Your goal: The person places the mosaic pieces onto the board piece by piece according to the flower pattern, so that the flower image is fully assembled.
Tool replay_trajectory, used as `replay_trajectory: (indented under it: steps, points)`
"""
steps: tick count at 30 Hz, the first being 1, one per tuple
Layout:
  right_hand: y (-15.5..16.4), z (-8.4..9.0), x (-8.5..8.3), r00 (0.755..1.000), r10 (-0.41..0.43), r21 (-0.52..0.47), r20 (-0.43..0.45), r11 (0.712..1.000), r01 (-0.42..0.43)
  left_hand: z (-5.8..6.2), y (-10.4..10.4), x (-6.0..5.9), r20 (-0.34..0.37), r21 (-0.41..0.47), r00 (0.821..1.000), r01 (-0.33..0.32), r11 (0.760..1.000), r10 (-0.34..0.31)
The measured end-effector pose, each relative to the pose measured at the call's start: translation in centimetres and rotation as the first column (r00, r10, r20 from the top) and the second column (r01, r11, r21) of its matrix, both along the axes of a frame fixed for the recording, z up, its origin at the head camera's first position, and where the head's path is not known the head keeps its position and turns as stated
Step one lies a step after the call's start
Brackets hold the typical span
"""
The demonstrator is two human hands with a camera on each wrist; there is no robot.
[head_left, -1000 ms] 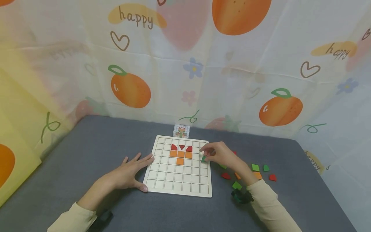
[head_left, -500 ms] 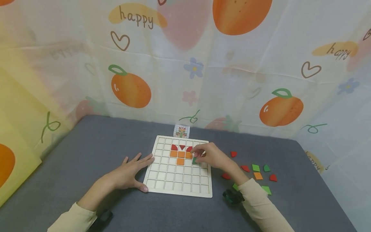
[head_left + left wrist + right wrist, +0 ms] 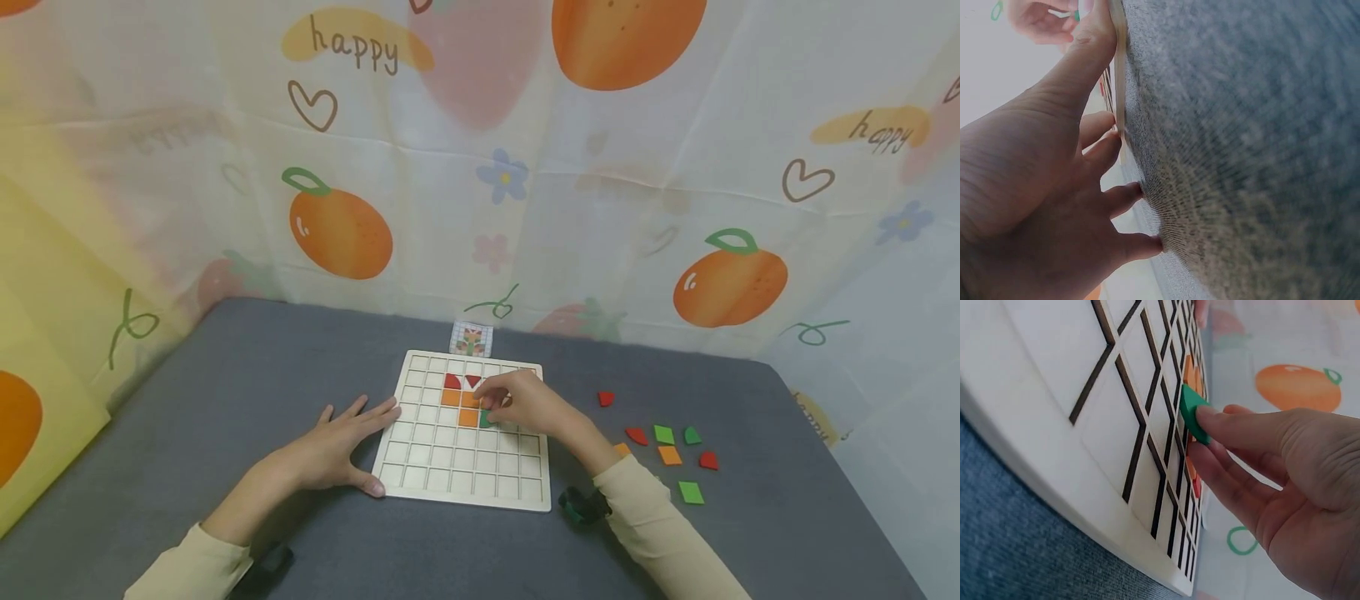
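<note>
A pale wooden grid board [image 3: 442, 483] lies on the grey table, with red and orange tiles set in its upper middle cells. My right hand [image 3: 525, 402] pinches a green tile [image 3: 1192, 412] between thumb and fingers, right beside the lowest orange tile [image 3: 468, 417]. The tile stands tilted at the grid in the right wrist view. Some of the orange and red tiles are covered by this hand in the head view. My left hand [image 3: 330, 450] lies spread at the board's left edge, thumb at the near corner and fingertips along the side.
Behind the board lies a small pattern card [image 3: 471, 340]. Several loose tiles, such as a light green square [image 3: 691, 492] and a red piece [image 3: 606, 399], are scattered to the right. A patterned curtain [image 3: 600, 208] hangs along the table's back edge.
My right hand has moved left over the board with the green tile, from its right edge to beside the lowest orange tile. My left hand has stayed in place.
</note>
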State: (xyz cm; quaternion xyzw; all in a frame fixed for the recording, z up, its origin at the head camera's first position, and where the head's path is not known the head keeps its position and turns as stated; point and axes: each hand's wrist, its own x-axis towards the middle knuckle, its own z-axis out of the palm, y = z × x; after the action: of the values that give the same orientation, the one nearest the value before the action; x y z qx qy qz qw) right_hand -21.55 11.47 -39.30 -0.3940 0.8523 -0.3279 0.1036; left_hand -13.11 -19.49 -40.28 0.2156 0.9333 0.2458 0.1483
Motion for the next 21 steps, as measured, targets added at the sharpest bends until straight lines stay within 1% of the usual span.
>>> replay_trajectory:
  steps: [4,10,21]
  points:
    - [-0.09,-0.17,0.02,1.000,-0.015,0.010,0.007,1.000,0.015,-0.11,-0.02,-0.03,-0.002,-0.003,1.000,0.004,1.000,-0.004]
    - [-0.24,-0.20,0.11,1.000,-0.021,0.006,-0.012,1.000,0.021,-0.19,-0.08,-0.15,-0.004,-0.012,1.000,-0.002,1.000,0.002]
    - [-0.41,-0.33,0.14,0.998,-0.056,0.010,0.006,0.998,0.055,0.24,0.12,0.10,-0.010,-0.011,1.000,0.003,1.000,-0.003]
